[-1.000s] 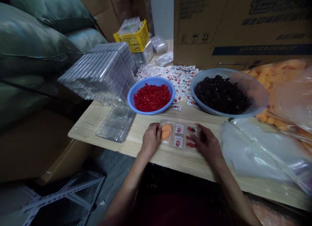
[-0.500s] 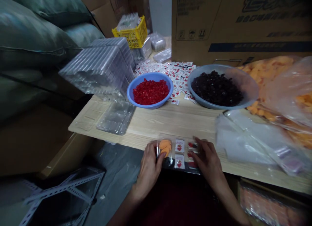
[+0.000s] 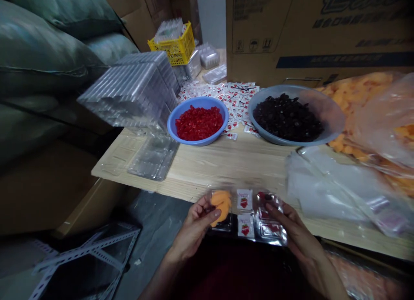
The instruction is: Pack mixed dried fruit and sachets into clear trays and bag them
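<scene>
Between my two hands is a clear plastic tray (image 3: 233, 222), held at the table's front edge. My left hand (image 3: 198, 222) grips its left end, thumb over the compartment with orange pieces (image 3: 221, 201). My right hand (image 3: 293, 225) is closed on the right end, its thumb over compartments that hold dark red pieces (image 3: 271, 230). Two small white sachets with a red print (image 3: 245, 200) lie one above the other in the middle of the tray. Fingers under the tray are partly hidden.
Beyond the tray stand a blue bowl of red pieces (image 3: 198, 141) and a larger bowl of dark pieces (image 3: 289, 141). Sachets (image 3: 241, 97) are scattered behind them. Stacked clear trays (image 3: 129, 88) rise at left; bagged orange pieces (image 3: 365, 105) and plastic bags (image 3: 330, 192) lie at right.
The tray has come up and closer to me, tilting. My right hand has moved from above the right compartments to a grip on the tray's right end.
</scene>
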`<state>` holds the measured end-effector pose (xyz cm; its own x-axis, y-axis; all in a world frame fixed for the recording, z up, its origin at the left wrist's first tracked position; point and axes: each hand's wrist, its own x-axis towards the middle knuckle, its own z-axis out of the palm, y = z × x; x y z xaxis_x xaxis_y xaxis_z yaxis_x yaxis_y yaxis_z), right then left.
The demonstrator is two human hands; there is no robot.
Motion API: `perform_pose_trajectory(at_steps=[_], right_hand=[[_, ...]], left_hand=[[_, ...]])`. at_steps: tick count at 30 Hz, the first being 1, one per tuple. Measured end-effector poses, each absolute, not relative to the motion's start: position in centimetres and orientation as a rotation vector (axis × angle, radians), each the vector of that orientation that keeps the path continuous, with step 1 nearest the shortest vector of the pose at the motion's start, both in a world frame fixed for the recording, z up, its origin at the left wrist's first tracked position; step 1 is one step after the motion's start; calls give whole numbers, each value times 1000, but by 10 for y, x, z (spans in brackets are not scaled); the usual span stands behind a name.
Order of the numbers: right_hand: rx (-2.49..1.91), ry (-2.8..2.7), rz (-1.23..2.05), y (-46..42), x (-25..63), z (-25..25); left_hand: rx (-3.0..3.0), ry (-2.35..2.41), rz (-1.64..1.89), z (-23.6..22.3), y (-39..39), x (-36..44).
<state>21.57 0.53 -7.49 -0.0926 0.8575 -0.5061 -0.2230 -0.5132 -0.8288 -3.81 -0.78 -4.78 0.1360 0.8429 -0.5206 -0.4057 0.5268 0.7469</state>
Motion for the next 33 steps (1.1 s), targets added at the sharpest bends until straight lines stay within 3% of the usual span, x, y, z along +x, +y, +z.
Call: perform_pose_trajectory(at_steps=[7,10,14,19,21,26,33], right_hand=[[-1089,-690,1953,11,214,-60],[-1134,-802,1811,16,219,-58],[-1444,-1059,1293,17,246,-60],[-2068,-1680,336,42,285,-68],[-2271,-1833,152,62,290,-69],[-2446,-2013,182,91,286,-60],[-2451,-2120,193,63,280,-56]], left_hand=[[328,1045,688,-63,-7,-31],[197,1110,731,-71,-5,-20],[33,1226,835,-73,1,-15],[32,1271,1021,-68,14,-24],[56,1274,1039,-67,17,-25],[104,1229,1044,-69,20,-25],[41,1298,1017,-70,22,-26]])
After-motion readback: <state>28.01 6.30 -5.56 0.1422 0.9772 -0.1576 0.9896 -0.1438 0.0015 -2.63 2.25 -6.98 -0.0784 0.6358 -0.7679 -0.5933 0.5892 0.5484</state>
